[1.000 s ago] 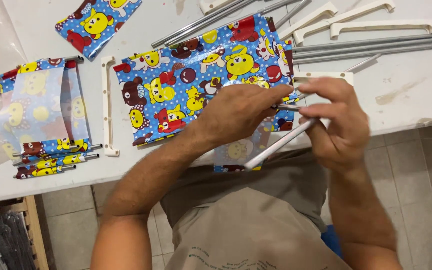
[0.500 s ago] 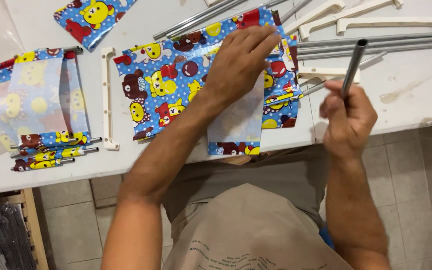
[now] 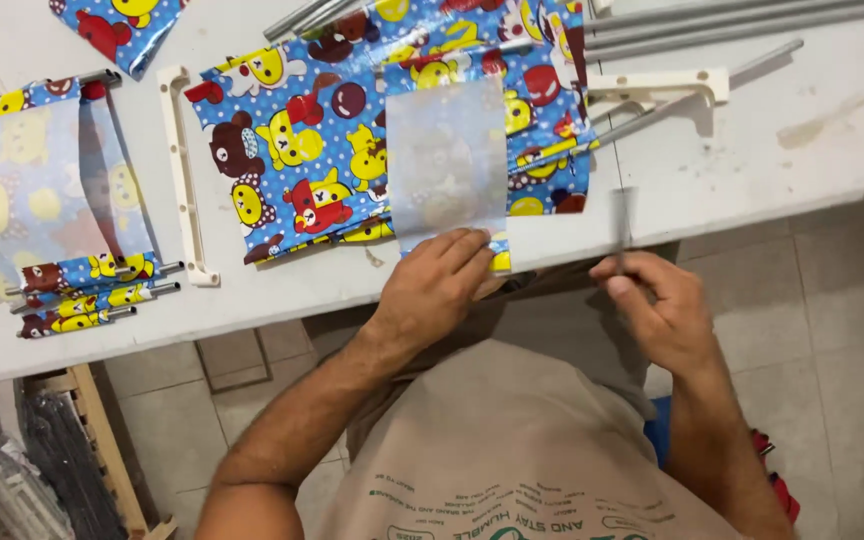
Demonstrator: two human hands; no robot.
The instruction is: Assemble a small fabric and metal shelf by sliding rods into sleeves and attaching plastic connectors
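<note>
A blue cartoon-print plastic sheet lies spread on the white table. One flap of it is turned pale side up near the front edge. My left hand pinches the bottom edge of that flap at the table's rim. My right hand is below the table edge, closed on a thin grey metal rod that stands upright and looks blurred.
A white plastic bracket lies left of the sheet. Further left sits a rolled stack of the same printed sheet on rods. Another white bracket and several long grey rods lie at the back right. A wooden frame stands on the tiled floor.
My left hand slid from the middle of the sheet down to the flap's front edge. My right hand dropped with the rod from above the table to below its edge.
</note>
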